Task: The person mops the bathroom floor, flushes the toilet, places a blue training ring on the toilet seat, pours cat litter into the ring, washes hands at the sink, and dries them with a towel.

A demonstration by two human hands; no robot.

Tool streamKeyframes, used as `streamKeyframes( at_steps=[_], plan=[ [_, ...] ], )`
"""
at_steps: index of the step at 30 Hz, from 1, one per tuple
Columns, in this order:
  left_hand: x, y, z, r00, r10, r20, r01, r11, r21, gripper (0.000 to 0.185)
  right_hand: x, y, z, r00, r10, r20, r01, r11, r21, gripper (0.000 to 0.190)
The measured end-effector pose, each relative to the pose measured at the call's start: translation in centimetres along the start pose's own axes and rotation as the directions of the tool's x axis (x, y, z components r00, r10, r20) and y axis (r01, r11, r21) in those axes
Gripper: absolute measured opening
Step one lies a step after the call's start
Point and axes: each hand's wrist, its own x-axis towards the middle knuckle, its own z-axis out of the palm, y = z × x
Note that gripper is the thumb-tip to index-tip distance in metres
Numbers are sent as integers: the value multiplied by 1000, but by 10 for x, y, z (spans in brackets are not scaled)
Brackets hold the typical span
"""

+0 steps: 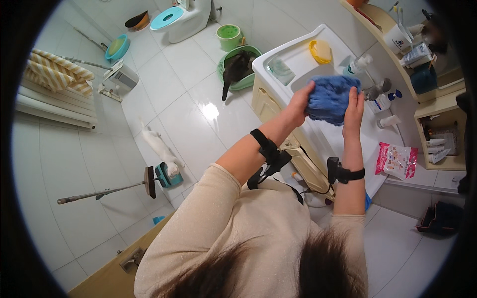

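Between my two hands is a folded blue plush cloth (333, 100), held up over the white washbasin (277, 56). My left hand (301, 104) grips its left side, with the fingers hidden underneath. On its right side, my right hand (354, 111) presses with some fingers laid over the top. The cloth covers part of the basin bowl and the faucet (378, 89). Behind it on the basin top sit a yellow soap dish (315, 52) with a pale bar of soap (322, 50) and a clear pump bottle (359, 65).
A white tube (388, 121) and a pink-and-white packet (396, 161) lie along the counter's right. On the floor, a dark cat (237, 67) is in a green litter tray (250, 82); a white cat (158, 144) is by a dustpan (172, 180) and broom (149, 182). One vanity door (311, 171) hangs ajar.
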Motion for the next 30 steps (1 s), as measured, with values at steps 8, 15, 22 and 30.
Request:
streamKeyframes(
  at_steps=[8,15,22,30],
  plan=[
    [-16,0,-4,713,429,554,-600,783,166,30,-33,-64,30,781,-573,248,503,342,-794,28],
    [-38,7,-19,792,341,507,-330,937,-116,28,-29,-51,110,448,-854,264,873,354,-335,24],
    [-66,37,-68,863,208,459,-140,974,-178,31,-50,-75,138,768,-245,592,-630,-118,768,36],
    [-58,62,-104,841,19,541,103,976,-193,36,-63,-9,134,134,-613,778,-991,-57,125,70]
  ],
)
